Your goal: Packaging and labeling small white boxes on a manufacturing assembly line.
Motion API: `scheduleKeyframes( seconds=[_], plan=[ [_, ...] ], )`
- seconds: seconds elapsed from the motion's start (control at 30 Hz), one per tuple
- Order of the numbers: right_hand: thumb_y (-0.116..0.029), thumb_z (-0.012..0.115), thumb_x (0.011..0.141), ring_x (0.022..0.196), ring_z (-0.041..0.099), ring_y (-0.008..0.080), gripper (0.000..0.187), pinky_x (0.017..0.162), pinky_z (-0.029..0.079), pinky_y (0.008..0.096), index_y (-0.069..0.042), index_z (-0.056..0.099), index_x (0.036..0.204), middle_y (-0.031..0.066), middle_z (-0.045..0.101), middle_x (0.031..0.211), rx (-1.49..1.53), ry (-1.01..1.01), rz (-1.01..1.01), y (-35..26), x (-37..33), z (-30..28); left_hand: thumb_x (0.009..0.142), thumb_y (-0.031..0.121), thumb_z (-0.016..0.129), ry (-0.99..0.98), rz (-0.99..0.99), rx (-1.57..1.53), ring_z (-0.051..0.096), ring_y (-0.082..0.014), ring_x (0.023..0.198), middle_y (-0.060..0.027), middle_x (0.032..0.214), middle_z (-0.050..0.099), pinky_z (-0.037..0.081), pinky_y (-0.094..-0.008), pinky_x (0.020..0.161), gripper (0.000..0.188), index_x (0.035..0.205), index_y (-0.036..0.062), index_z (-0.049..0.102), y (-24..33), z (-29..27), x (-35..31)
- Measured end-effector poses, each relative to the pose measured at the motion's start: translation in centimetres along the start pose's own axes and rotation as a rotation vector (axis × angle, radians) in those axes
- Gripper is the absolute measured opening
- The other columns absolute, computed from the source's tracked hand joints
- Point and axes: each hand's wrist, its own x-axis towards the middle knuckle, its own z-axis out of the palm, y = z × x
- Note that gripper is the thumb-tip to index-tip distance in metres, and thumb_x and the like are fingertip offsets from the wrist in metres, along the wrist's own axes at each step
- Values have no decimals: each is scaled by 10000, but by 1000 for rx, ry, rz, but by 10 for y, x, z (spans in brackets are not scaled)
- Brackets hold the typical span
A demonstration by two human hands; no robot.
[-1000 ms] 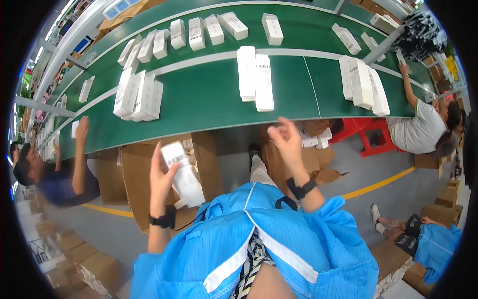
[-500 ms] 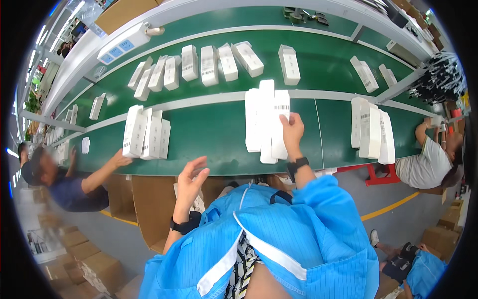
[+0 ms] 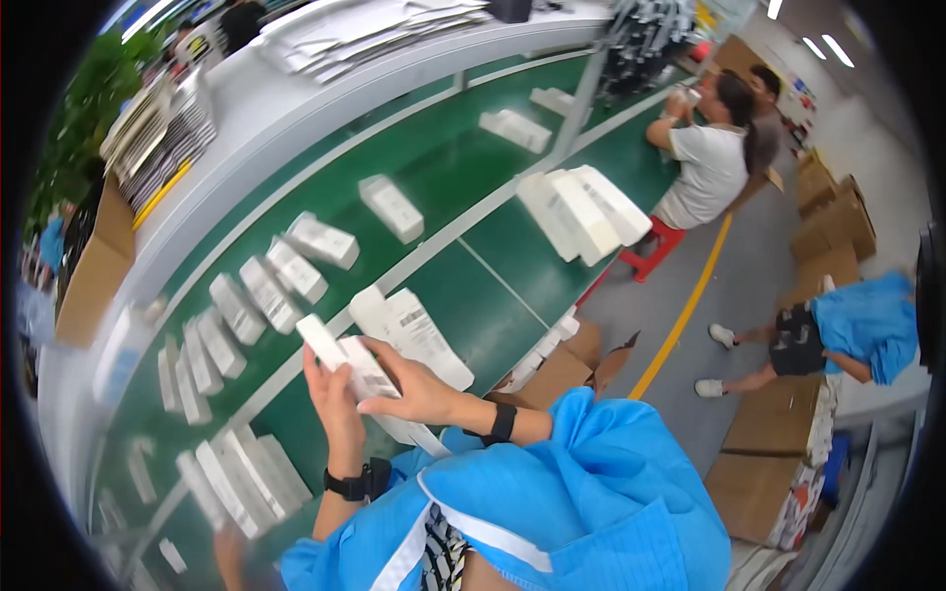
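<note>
A slim white box (image 3: 367, 368) with a printed label is held up between my hands above the bench's front edge. My left hand (image 3: 338, 412) has its fingers wrapped round the left end, where a narrow white part sticks out; I cannot tell whether that is a second box. My right hand (image 3: 419, 390) grips the labelled side with thumb and fingers. Flat white boxes (image 3: 419, 330) lie on the green bench just beyond my right hand. Under my wrists a white strip-like piece shows, partly hidden.
White boxes line the green belt (image 3: 443, 187) behind a pale rail. Grouped boxes stand at lower left (image 3: 246, 478) and right (image 3: 581, 212). A co-worker's blurred arm (image 3: 229, 557) is at lower left. Another person sits on a red stool (image 3: 655, 246). Cartons (image 3: 562, 369) stand below the bench.
My view has swung right. My left hand, open and holding nothing before, now grips the white box with my right hand, which was on the middle group of boxes.
</note>
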Motion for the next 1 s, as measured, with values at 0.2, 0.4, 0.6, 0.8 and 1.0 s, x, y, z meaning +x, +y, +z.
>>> scheduleKeyframes(
  seconds=[0.2,0.4,0.6,0.8,1.0],
  plan=[
    [-410,792,767,1080,627,373,1064,880,491,422,-117,136,1552,238,616,1223,-183,-160,10,-36,6,-14,940,74,607,-78,28,-16,569,-181,1101,-110,1228,564,448,-319,971,690,1513,10,227,2,-1,22],
    [-554,764,754,1086,612,434,1054,891,497,456,-104,222,1538,243,578,1294,-349,-275,14,-47,8,-24,935,65,612,-23,100,-58,575,-154,1053,-75,1178,578,456,-300,943,687,1512,22,242,8,7,15],
    [-506,788,758,1162,599,381,989,953,480,422,-72,305,1505,237,585,1295,-224,-342,-12,-43,14,-35,928,86,628,12,173,-6,552,-184,1134,-94,1278,539,447,-316,983,694,1503,7,247,7,19,3],
    [-299,828,772,1315,485,276,1018,1058,409,366,-44,212,1541,198,474,1436,71,-329,-37,-19,27,-36,903,113,595,76,115,-19,495,-195,1245,-97,1395,485,389,-327,1056,683,1509,28,291,20,35,5],
    [-292,872,728,1135,619,282,1154,946,498,363,-121,110,1577,171,579,1223,268,-224,-18,-15,40,-31,1005,271,463,230,229,82,468,-238,1262,-161,1369,474,364,-338,1063,654,1549,71,160,13,40,-5]
  ],
)
